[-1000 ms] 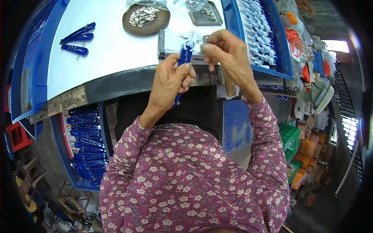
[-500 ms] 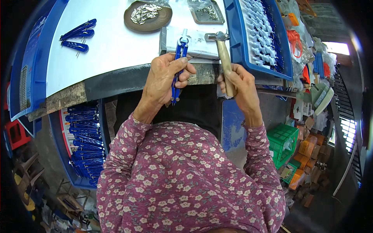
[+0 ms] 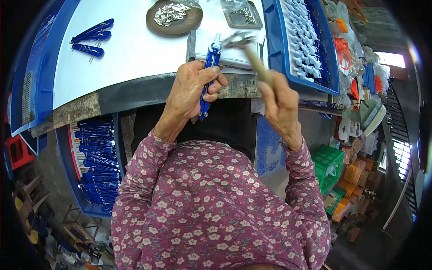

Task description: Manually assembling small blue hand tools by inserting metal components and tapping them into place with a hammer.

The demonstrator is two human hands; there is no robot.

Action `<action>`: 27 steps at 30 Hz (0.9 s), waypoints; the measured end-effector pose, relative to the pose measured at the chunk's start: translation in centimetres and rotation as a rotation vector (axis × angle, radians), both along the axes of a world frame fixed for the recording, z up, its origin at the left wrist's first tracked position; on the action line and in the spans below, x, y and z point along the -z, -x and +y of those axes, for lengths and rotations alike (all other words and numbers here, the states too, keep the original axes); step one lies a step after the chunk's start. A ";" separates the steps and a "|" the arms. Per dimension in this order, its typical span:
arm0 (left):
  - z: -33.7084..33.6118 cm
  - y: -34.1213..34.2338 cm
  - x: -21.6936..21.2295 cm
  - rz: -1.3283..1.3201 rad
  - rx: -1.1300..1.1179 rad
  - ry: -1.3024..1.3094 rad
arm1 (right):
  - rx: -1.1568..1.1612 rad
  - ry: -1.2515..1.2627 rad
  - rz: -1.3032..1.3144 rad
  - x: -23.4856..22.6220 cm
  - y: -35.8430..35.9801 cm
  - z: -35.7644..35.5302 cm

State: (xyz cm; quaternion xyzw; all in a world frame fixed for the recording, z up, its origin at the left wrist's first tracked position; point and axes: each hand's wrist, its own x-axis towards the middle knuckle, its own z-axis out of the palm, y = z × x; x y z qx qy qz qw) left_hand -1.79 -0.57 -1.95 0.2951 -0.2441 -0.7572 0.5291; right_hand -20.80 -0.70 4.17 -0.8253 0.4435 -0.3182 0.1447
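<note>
The right hand point(image 3: 282, 101) grips a hammer point(image 3: 256, 62) by its wooden handle, its head blurred near the tool's top. The left hand point(image 3: 191, 87) closes around a blue butterfly-style folding tool point(image 3: 211, 59), tilted across the table's front edge. Work on this piece looks under way; whether its joints are fixed cannot be told. Similar blue pieces point(image 3: 90, 50) lie leftward, apparently waiting or set aside. The held tool shows slotted handles side by side and a pale tip.
</note>
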 end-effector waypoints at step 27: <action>0.0 -0.2 0.0 0.026 -0.005 0.016 | 0.038 -0.074 0.229 0.6 0.4 0.0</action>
